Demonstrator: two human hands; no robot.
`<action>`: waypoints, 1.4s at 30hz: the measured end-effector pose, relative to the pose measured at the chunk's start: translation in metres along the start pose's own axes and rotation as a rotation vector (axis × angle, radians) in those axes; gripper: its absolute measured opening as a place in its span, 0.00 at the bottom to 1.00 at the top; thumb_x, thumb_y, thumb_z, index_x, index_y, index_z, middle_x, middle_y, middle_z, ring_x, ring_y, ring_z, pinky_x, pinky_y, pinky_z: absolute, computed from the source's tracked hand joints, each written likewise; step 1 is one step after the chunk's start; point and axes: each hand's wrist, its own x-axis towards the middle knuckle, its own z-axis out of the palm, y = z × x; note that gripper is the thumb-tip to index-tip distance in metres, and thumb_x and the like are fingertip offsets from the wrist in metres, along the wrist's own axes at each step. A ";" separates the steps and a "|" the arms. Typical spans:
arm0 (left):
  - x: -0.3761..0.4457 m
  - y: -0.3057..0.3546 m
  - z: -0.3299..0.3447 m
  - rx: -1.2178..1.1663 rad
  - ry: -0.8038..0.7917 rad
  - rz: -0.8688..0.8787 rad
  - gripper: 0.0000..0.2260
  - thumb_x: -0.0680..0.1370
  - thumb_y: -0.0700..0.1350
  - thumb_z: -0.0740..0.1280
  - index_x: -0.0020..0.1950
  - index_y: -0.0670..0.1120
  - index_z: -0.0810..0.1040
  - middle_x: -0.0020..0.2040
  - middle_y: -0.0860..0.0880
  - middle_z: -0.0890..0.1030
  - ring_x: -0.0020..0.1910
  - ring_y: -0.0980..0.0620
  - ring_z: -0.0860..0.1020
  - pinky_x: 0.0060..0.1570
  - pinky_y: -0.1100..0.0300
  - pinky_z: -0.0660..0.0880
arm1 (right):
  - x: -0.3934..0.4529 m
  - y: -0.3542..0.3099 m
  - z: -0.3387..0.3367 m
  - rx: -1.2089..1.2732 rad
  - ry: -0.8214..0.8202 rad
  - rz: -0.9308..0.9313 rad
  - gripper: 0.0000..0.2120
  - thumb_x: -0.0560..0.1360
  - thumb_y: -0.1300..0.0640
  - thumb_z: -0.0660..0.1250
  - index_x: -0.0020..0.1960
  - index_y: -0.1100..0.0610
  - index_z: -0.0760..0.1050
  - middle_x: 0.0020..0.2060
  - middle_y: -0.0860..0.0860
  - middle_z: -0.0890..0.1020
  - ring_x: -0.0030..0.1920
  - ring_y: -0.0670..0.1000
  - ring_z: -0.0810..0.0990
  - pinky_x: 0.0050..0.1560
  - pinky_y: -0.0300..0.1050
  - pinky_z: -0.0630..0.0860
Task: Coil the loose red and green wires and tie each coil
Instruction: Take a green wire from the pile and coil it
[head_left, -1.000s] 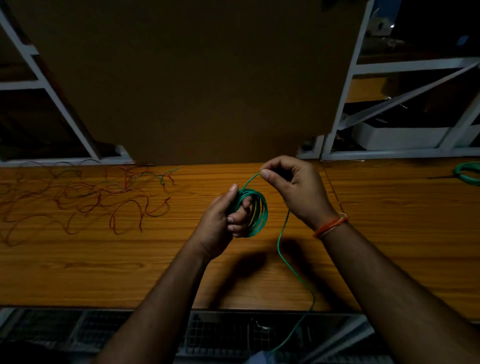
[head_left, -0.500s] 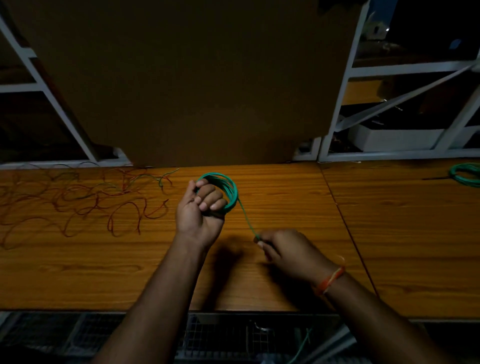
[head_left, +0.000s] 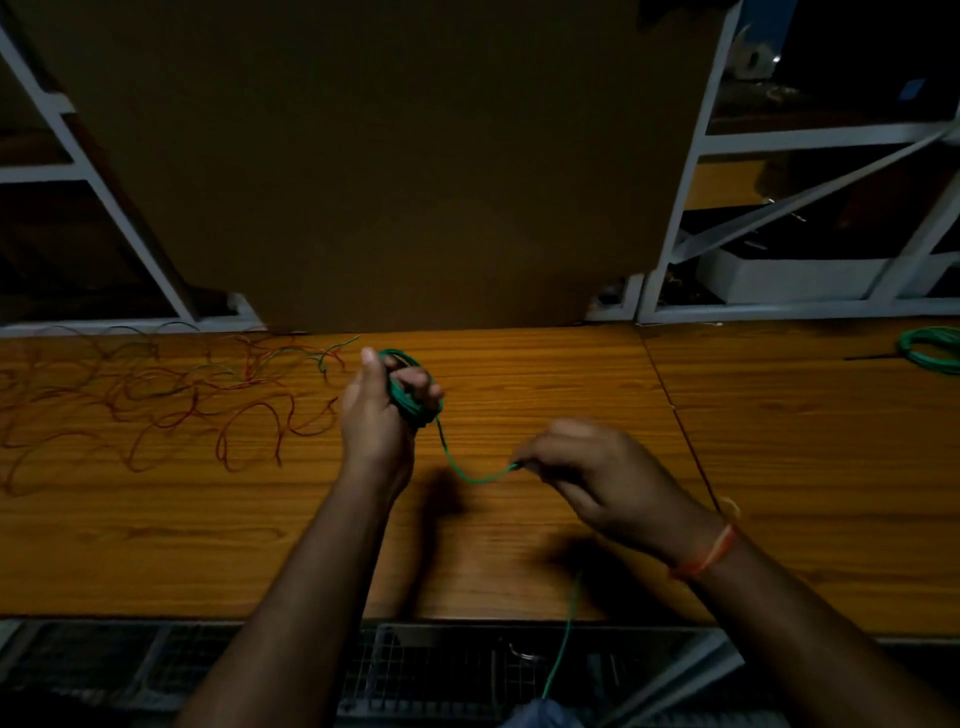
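Head view shows the left hand (head_left: 376, 415) raised just above the table (head_left: 519, 561), fingers curled through a green coil (head_left: 410, 397) and gripping it, thumb extended upward beside the loops. From the coil, the green wire (head_left: 457, 465) runs down and to the right in a slack curve to the right hand (head_left: 602, 473). The right hand pinches this wire at the fingertips (head_left: 524, 462); the remaining fingers are loosely curled, and motion blur hides finer detail. Beyond the right hand, the free length of the same wire drops past the near table edge toward the floor.

Step in hand, as judged: winding the green wire onto the coil, with slack being drawn up for another turn. A fair length remains unwound, so tying is not yet due.

The next move calls for carrying the pinched wire up and around the left-hand fingers, with enough tension to seat the turn against the existing loops without dragging them off.

Loose red and green wires (head_left: 171, 395) lie tangled on the table to the left, well apart from the hands. A second green coil (head_left: 930, 351) rests at the far right.
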 end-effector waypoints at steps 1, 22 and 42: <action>-0.005 -0.003 0.004 0.129 -0.062 0.044 0.16 0.87 0.53 0.53 0.47 0.45 0.72 0.33 0.48 0.79 0.31 0.49 0.79 0.35 0.58 0.79 | 0.010 -0.006 -0.003 0.003 0.019 -0.027 0.12 0.80 0.53 0.60 0.59 0.49 0.80 0.43 0.49 0.78 0.43 0.48 0.76 0.39 0.50 0.75; -0.008 0.012 0.022 0.345 -0.515 -0.007 0.13 0.83 0.54 0.58 0.45 0.47 0.70 0.31 0.52 0.64 0.28 0.52 0.57 0.30 0.55 0.53 | 0.141 -0.014 -0.075 -0.003 0.142 0.058 0.04 0.78 0.56 0.72 0.51 0.51 0.84 0.43 0.43 0.83 0.45 0.39 0.81 0.46 0.37 0.80; 0.001 -0.002 0.000 -0.432 -0.273 -0.277 0.14 0.86 0.53 0.53 0.46 0.48 0.71 0.28 0.56 0.65 0.24 0.60 0.64 0.27 0.66 0.65 | 0.038 -0.002 0.020 -0.140 -0.319 0.401 0.08 0.82 0.54 0.64 0.56 0.53 0.81 0.45 0.49 0.85 0.43 0.49 0.81 0.48 0.48 0.79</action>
